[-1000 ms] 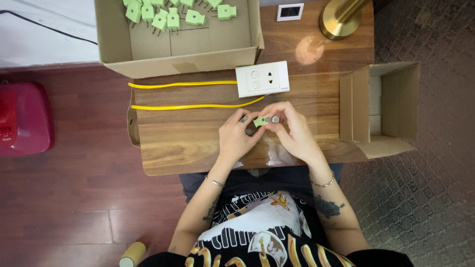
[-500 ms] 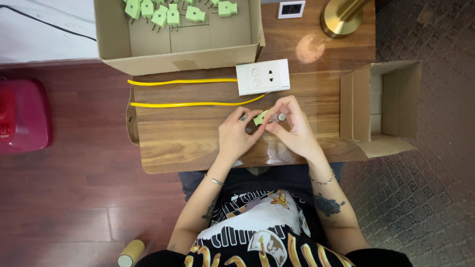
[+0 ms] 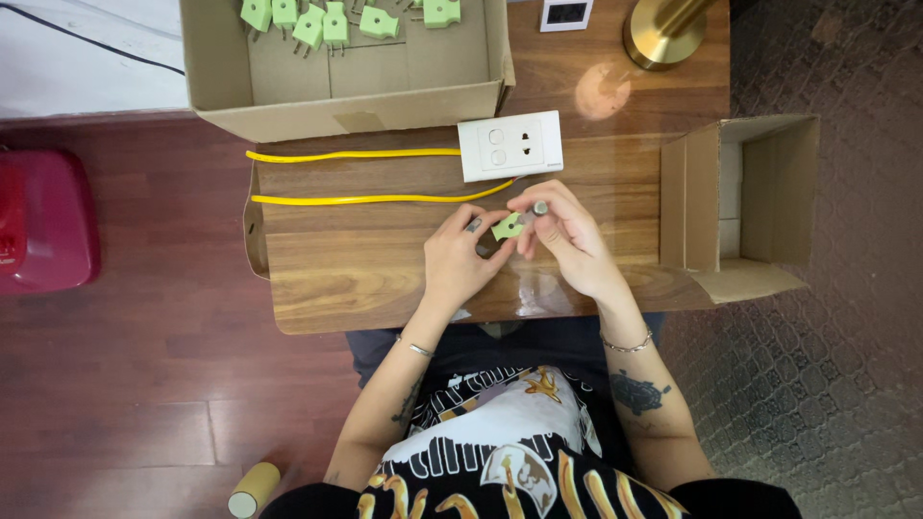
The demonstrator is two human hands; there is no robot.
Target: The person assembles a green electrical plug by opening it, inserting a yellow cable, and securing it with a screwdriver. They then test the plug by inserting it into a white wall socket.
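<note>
A small green plug (image 3: 507, 228) sits between my two hands over the middle of the wooden table (image 3: 365, 269). My left hand (image 3: 460, 261) pinches it from the left. My right hand (image 3: 564, 237) closes on it from the right, and a small grey metal part shows at its fingertips. Just beyond the hands lies a white socket plate (image 3: 510, 145) with a yellow cable (image 3: 356, 199) running off to the left.
A cardboard box (image 3: 346, 91) at the back holds several green plugs (image 3: 322, 21). An open cardboard box (image 3: 745, 207) stands on its side at the right. A brass lamp base (image 3: 663, 34) is far right. A red case (image 3: 43, 216) and a cardboard tube (image 3: 252, 490) lie on the floor.
Both hands have shifted slightly to the right with the green plug, which has turned a little between the fingers.
</note>
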